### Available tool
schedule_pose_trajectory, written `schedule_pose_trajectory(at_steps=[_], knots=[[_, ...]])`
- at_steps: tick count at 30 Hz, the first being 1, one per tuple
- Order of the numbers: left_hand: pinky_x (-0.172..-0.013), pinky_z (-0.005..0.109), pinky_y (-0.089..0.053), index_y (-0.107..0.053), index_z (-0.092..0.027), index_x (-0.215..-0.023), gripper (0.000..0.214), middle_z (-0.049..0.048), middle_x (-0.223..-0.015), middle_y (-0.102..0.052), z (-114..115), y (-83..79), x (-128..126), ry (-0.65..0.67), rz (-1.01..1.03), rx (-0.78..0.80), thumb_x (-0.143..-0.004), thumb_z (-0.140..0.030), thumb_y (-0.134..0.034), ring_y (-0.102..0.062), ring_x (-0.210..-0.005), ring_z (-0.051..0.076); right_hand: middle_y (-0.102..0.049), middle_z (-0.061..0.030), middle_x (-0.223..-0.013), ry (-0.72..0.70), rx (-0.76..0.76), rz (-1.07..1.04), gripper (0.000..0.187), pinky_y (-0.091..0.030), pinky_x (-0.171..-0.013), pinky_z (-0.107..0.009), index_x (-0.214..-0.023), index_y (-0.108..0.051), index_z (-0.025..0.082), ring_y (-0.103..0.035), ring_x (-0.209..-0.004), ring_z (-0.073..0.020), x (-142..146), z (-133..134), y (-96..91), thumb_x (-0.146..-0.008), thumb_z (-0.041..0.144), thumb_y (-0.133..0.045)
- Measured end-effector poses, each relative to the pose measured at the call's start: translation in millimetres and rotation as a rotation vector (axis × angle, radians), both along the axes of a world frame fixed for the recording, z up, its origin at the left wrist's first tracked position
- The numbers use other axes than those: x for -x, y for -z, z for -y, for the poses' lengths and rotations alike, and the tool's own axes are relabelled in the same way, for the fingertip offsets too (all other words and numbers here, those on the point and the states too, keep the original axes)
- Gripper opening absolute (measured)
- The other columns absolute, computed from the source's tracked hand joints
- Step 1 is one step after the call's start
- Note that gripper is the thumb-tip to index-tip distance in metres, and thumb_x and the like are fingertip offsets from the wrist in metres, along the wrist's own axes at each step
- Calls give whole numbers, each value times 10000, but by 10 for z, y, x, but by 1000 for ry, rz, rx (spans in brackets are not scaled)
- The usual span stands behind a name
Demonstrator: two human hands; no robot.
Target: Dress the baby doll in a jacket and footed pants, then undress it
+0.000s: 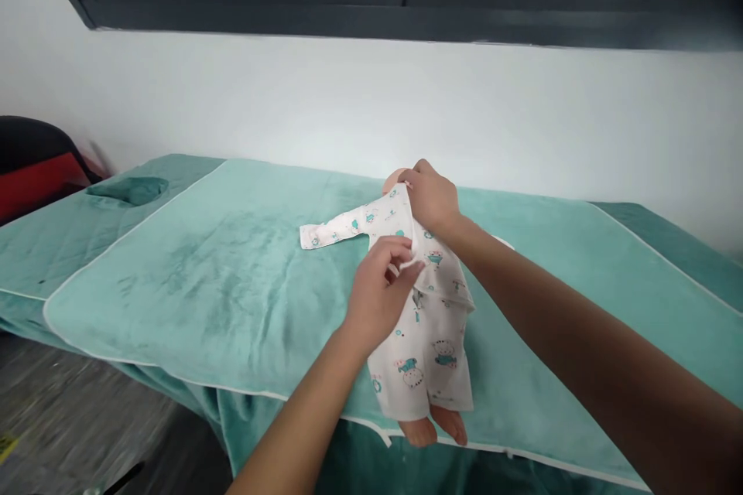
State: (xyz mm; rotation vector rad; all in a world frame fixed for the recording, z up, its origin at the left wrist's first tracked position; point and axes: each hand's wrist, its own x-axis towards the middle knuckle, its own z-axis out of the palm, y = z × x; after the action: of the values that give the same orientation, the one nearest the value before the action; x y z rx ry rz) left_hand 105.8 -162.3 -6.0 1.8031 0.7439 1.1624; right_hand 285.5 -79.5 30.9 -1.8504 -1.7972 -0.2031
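A baby doll lies on the bed in a white printed baby shirt (438, 257) and matching baby pants (415, 340). Its bare feet (419, 433) stick out of the pant legs toward me. Most of its head (395, 179) is hidden behind my right hand (430, 192), whose curled fingers grip the shirt near the neck. Lower down, my left hand (383, 286) pinches the shirt's front edge between thumb and fingers. One sleeve (333, 233) stretches out flat to the left; my right forearm covers most of the other.
A green plush cover with white piping (203, 286) spreads over the bed. At its left end is a face hole (131, 189), beside a red and black chair (38, 174). Behind the bed rise a white wall (261, 100) and a dark-framed window (232, 4).
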Motion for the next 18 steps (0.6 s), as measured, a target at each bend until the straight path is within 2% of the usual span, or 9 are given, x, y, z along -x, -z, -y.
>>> schedule_pose_trajectory(at_steps=[4,6,7,9,11,12,14,16,18], knots=[[-774,312,-462,-603,-221,-813,125,20,-944,-710,6,73,66,233,-343,-196,-914,-281,-560,-624,-860,180,-586,-86,-1139,138,-148,-203,285,-412,-701,-316,-1099,-625,211,-577,-837,-195,-158,41,130,-889,190,-433],[-768,312,-469,-649,-227,-814,220,17,-858,-719,-75,48,92,281,-372,-189,-947,-336,-512,-638,-829,184,-629,-99,-1028,206,-34,-292,217,-416,-700,-336,-1033,-619,190,-587,-812,-219,-210,52,126,-896,299,-491],[-739,302,-473,-662,-226,-807,267,13,-809,-713,-156,29,91,231,-329,-136,-959,-358,-486,-636,-776,174,-641,-100,-934,227,66,-299,231,-411,-697,-347,-960,-621,186,-588,-789,-234,-223,48,108,-893,386,-526],[-699,284,-480,-676,-214,-813,297,8,-748,-697,-407,-6,41,11,-195,-6,-965,-354,-462,-625,-699,156,-629,-101,-780,237,253,-258,347,-399,-700,-366,-810,-603,189,-592,-774,-266,-217,24,63,-852,533,-585],[-750,286,-495,-691,-195,-858,222,20,-796,-712,-736,-18,-78,-237,-110,60,-933,-283,-502,-644,-753,162,-614,-112,-727,225,321,-215,374,-395,-711,-372,-733,-582,195,-604,-811,-295,-169,-21,39,-811,558,-635],[-792,295,-497,-704,-187,-909,175,32,-859,-727,-904,-16,-158,-303,-119,73,-898,-221,-532,-656,-805,171,-611,-117,-718,220,320,-207,349,-396,-710,-368,-717,-577,197,-608,-825,-301,-139,-48,42,-802,527,-654],[-852,316,-498,-719,-172,-943,180,57,-943,-742,-1193,-12,-340,-300,-161,102,-839,-147,-574,-668,-875,187,-603,-116,-695,205,306,-200,287,-396,-685,-353,-682,-565,202,-611,-810,-292,-97,-104,74,-797,447,-659],[-863,320,-507,-723,-171,-964,186,65,-974,-749,-1377,-22,-517,-179,-117,149,-820,-152,-607,-678,-894,190,-583,-103,-646,175,281,-193,274,-386,-638,-337,-626,-537,209,-599,-742,-264,-115,-150,119,-807,393,-625],[-832,308,-520,-717,-182,-997,190,62,-979,-754,-1463,-52,-660,-45,-19,206,-828,-197,-632,-686,-871,179,-551,-73,-577,105,270,-230,284,-371,-584,-319,-570,-505,217,-564,-643,-223,-207,-177,155,-806,346,-595]])
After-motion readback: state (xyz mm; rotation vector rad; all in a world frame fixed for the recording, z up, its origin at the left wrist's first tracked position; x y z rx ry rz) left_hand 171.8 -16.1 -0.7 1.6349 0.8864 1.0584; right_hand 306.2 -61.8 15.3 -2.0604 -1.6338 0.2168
